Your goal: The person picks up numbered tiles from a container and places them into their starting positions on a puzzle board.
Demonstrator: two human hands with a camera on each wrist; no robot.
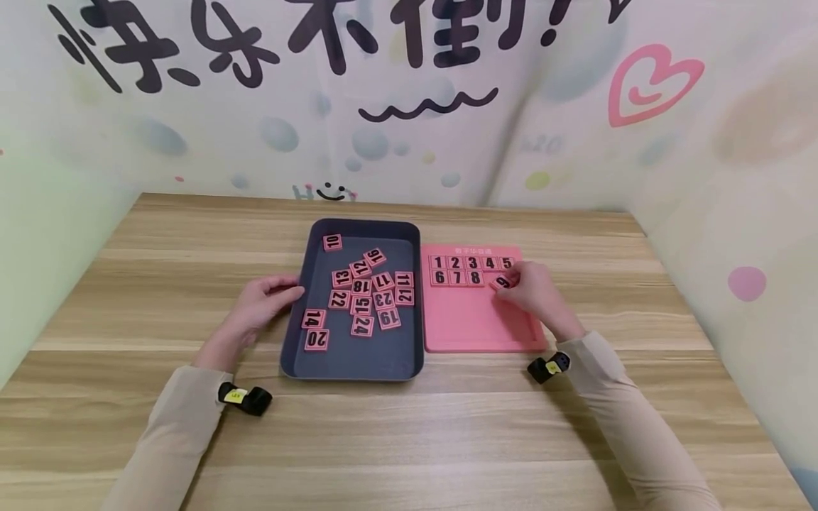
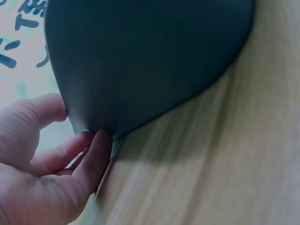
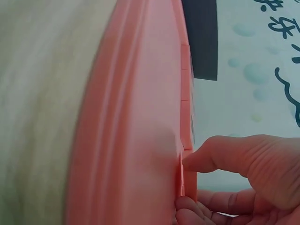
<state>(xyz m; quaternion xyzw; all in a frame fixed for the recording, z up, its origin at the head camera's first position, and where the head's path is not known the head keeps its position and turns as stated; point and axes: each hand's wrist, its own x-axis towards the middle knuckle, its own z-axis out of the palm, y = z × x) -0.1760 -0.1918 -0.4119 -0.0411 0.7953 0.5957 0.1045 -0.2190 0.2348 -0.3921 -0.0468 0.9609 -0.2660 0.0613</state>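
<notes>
My left hand [image 1: 258, 305] is at the left side of a dark grey tray [image 1: 351, 362], gripping its edge. In the left wrist view the thumb and fingertips [image 2: 101, 140] meet the tray's outer wall [image 2: 150, 61]. My right hand [image 1: 540, 294] pinches a pink number tile marked 9 [image 1: 501, 282] between thumb and fingers. That tile sits tilted over a pink board [image 1: 473, 319], just right of tile 8 [image 1: 474, 277] and below tile 5 [image 1: 507, 263]. In the right wrist view the thumb [image 3: 197, 161] presses by the board's tile row.
Several loose tiles lie in the tray at various angles, such as 10 [image 1: 332, 243], 20 [image 1: 317, 340] and 24 [image 1: 362, 326]. Tiles 1 to 8 stand in two rows on the board. A wooden table [image 1: 409, 440] meets a printed backdrop [image 1: 358, 156] behind.
</notes>
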